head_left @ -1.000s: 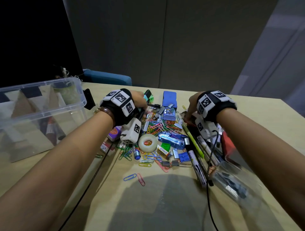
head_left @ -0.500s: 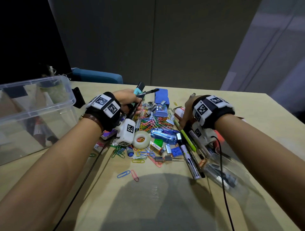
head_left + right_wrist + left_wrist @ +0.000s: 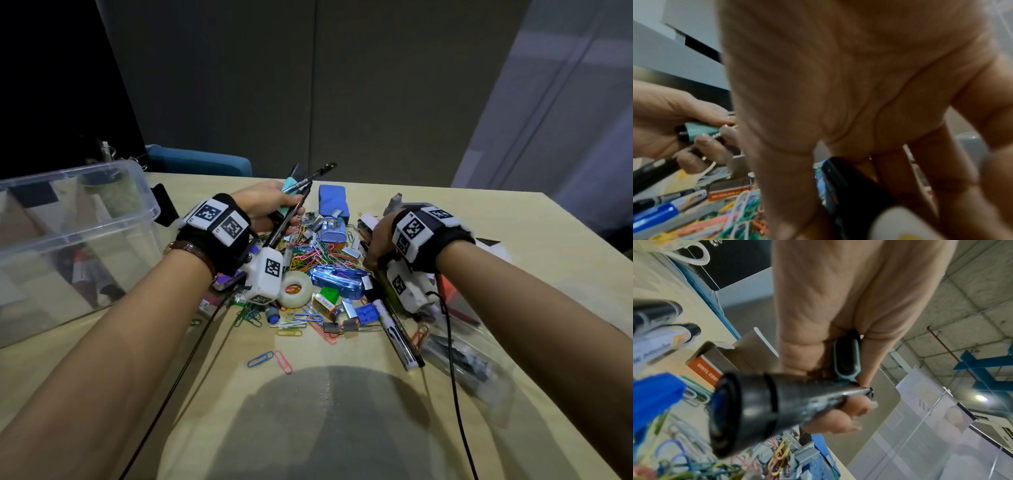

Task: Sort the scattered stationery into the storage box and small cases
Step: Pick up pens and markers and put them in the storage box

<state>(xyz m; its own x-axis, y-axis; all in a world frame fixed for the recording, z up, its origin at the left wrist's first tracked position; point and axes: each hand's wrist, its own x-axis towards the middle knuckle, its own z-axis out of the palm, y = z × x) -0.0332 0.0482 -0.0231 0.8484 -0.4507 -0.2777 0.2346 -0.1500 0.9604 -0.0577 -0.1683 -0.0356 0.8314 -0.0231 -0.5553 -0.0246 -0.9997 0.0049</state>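
Note:
My left hand [image 3: 270,210] is raised over the far left of the stationery pile and grips a bundle of pens [image 3: 291,212]: black pens and a teal highlighter [image 3: 846,358]. The left wrist view shows its fingers [image 3: 857,405] curled round a black barrel [image 3: 760,407]. My right hand [image 3: 373,251] is down on the pile's right side, thumb and fingers closed round a black marker [image 3: 851,186]. The clear storage box [image 3: 102,219] stands at the left. A clear case [image 3: 462,363] lies under my right forearm.
Coloured paper clips [image 3: 315,253], a tape roll [image 3: 295,289], a blue stapler [image 3: 339,277], a blue block [image 3: 334,202] and a white marker [image 3: 394,329] crowd the table's middle. Wrist-camera cables trail toward the near edge. A blue chair [image 3: 198,164] stands behind the table.
My left hand has lifted the bundle of pens off the pile, up and to the left. The right hand has stayed low at the pile's right side.

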